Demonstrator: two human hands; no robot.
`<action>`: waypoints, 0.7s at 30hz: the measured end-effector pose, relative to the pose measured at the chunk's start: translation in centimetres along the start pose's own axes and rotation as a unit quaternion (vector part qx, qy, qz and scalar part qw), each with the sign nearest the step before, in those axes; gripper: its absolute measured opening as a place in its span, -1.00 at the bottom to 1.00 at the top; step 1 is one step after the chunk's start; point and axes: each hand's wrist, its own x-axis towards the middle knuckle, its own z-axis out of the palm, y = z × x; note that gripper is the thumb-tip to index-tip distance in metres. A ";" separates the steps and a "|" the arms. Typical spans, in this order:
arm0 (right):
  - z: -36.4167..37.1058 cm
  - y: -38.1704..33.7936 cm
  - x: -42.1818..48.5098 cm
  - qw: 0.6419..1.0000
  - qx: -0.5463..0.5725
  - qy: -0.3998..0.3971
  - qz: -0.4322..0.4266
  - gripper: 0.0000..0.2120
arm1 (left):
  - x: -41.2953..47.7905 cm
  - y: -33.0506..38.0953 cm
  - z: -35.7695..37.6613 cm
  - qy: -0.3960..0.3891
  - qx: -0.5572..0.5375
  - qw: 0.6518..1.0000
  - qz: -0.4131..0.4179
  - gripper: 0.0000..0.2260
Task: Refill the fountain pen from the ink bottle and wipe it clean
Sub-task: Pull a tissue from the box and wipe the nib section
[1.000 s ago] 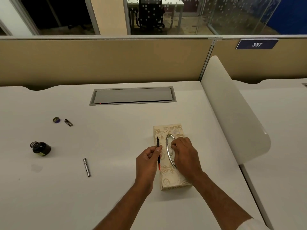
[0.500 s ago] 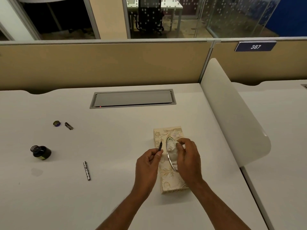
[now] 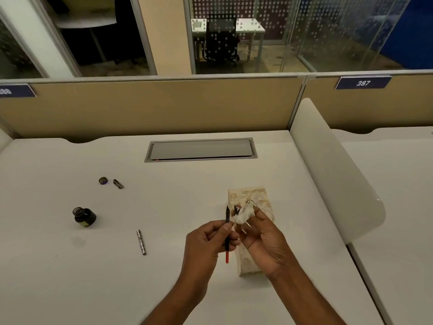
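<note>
My left hand point(image 3: 208, 240) grips the thin inner part of the fountain pen point(image 3: 227, 231), black at the top and red at the bottom, held upright with the nib up. My right hand point(image 3: 262, 240) pinches a crumpled white tissue point(image 3: 242, 215) right beside the pen's tip, above the patterned tissue box point(image 3: 248, 266). The open ink bottle point(image 3: 83, 216) stands at the left of the white desk. The metal pen barrel point(image 3: 141, 242) lies between the bottle and my hands. The bottle cap point(image 3: 103, 180) and the pen cap point(image 3: 118, 183) lie farther back on the left.
A grey cable hatch point(image 3: 201, 150) is set into the desk at the back. A tan partition wall point(image 3: 150, 106) closes the far edge. A curved white divider point(image 3: 335, 170) stands along the right side, close to the tissue box.
My right hand has pulled a tissue out of the box and lifted it to the pen's tip. My left hand has kept the pen upright and risen slightly.
</note>
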 end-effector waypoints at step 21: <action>7.1 4.6 -1.7 0.987 -0.058 -0.150 -0.012 -0.41 | -5.3 4.5 -7.0 -0.002 0.058 0.998 0.018 -0.86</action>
